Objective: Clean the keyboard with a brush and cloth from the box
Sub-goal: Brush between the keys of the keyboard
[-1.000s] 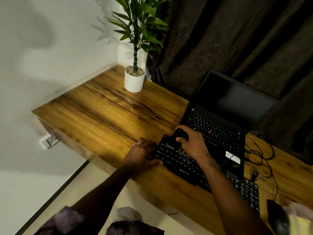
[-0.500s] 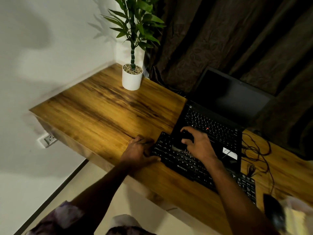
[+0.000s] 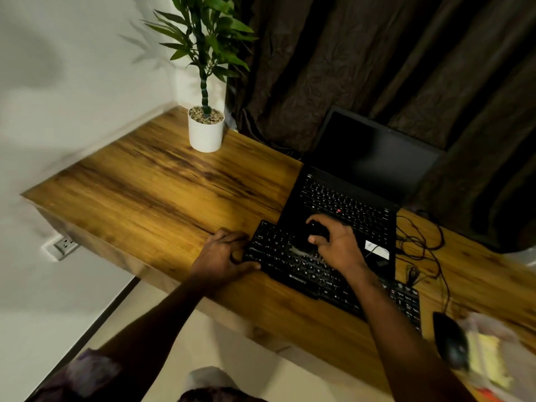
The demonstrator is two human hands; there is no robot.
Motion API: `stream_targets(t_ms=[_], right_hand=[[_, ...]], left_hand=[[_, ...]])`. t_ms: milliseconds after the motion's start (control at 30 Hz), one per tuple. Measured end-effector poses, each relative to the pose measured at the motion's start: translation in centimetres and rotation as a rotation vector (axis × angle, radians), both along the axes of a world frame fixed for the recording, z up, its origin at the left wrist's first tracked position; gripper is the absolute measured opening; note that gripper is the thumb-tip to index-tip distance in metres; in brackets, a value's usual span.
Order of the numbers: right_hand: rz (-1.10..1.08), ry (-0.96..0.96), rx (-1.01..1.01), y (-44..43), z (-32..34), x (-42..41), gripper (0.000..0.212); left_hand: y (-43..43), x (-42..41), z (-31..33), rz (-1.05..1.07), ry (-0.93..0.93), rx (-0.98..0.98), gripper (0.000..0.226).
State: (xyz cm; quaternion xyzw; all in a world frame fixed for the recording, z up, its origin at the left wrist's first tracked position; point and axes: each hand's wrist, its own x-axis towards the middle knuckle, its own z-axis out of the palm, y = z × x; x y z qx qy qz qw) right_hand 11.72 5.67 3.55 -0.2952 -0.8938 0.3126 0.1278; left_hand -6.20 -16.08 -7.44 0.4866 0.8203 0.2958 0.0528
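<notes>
Head view: brushing looks under way, right hand clenched round the brush on the keyboard at the laptop's 7 o'clock, left hand gripping its 9 o'clock end; cloth wipe judged pending (blurred yellow, in the box, 4 o'clock).

One wooden desk carries one external keyboard near the front edge, one open laptop just behind it, one potted plant at the far left, and one mouse and one blurred clear box at the near right. Two hands show, one left hand and one right hand, with one dark brush in the right. One socket is on the left wall.
</notes>
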Motion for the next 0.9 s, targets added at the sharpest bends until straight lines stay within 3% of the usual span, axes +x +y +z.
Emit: stream_targets(t_ms=[200,433,667,900], right_hand=[[-0.034,-0.082,0.084,1.4,0.2,1.7,0.044],[-0.023,0.019,-0.057,-0.1,0.1,0.6,0.041],[-0.08,-0.095,0.025,2.5,0.2,4.5,0.046],[-0.061,-0.002,-0.03,1.1,-0.1,2.9,0.045]], left_hand=[[-0.1,0.1,-0.1,0.006,0.013,0.018,0.076],[0.0,0.2,0.0,0.006,0.005,0.043,0.074],[0.0,0.1,0.0,0.008,0.016,0.018,0.077],[0.0,0.1,-0.2,0.002,0.024,0.065,0.079]])
